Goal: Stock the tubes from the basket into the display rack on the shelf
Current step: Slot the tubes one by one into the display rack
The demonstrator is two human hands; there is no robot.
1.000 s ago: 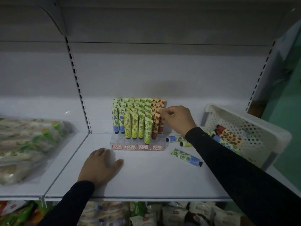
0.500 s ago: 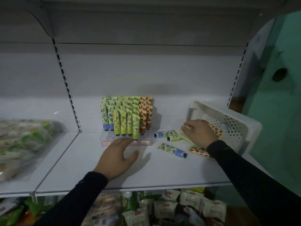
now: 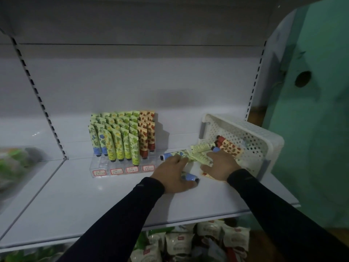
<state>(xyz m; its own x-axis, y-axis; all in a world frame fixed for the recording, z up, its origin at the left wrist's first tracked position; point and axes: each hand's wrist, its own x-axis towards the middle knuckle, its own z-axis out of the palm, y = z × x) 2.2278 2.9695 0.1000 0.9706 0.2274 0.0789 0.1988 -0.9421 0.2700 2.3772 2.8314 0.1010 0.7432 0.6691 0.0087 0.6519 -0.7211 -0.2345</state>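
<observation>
Stocking in progress, judged well advanced. The display rack [image 3: 123,142], left of centre frame on the white shelf [image 3: 113,201], holds upright tubes in stepped rows: blue-capped at its left, green-patterned in the middle, red strawberry-patterned at its right; the front red slots appear unfilled. Remaining stock: the tilted white basket [image 3: 251,133], at centre right, still contains red-patterned tubes [image 3: 229,147], and loose tubes [image 3: 190,155] lie on the shelf between rack and basket. The left hand [image 3: 174,175], lower centre, lies over a blue-capped tube [image 3: 189,176], fingers curved around it; whether it actually grips is not clear. The right hand [image 3: 220,165], just beside the basket mouth, rests on the loose pile with fingers relaxed, apparently gathering.
</observation>
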